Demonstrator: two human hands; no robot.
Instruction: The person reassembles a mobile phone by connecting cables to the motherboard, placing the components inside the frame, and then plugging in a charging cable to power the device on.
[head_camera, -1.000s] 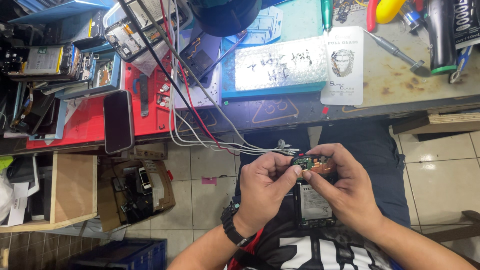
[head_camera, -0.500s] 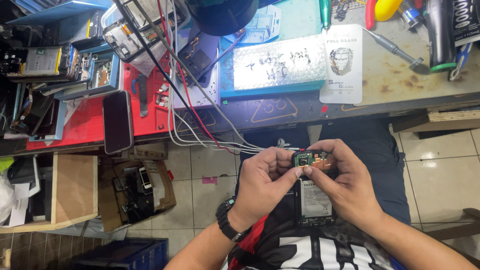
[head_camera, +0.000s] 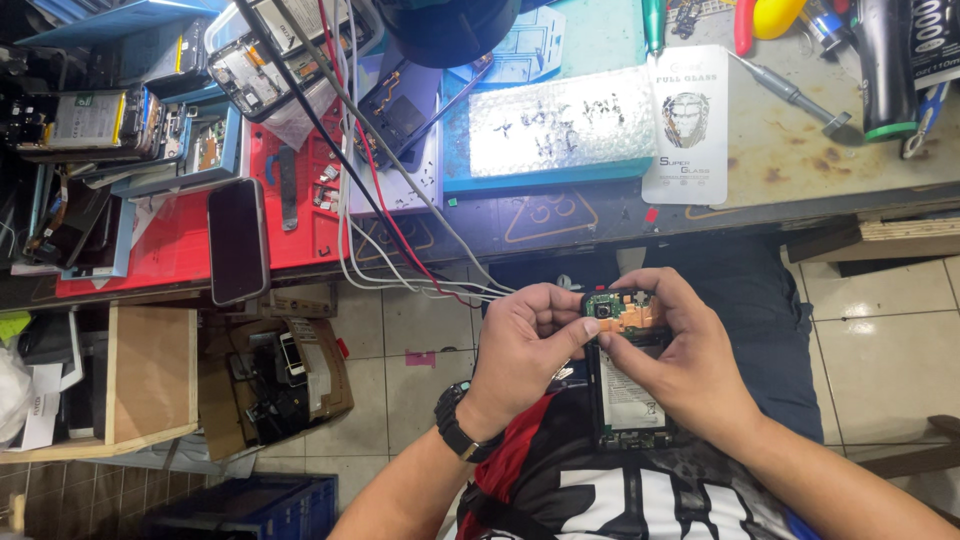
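Barely shifted since earlier — left hand (head_camera: 520, 345) and right hand (head_camera: 680, 355) both pinching opened black smartphone with exposed green circuit board (head_camera: 625, 370). Light, rigid, fragile — best held by side edges.

A cluttered table (head_camera: 800, 170) edges a pale tiled floor (head_camera: 880, 340); a wooden box (head_camera: 150, 375) and blue crate (head_camera: 250, 505) sit below.

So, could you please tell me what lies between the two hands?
In the head view, the opened phone lies between the left hand and right hand; both grip its upper end, where the green circuit board shows.
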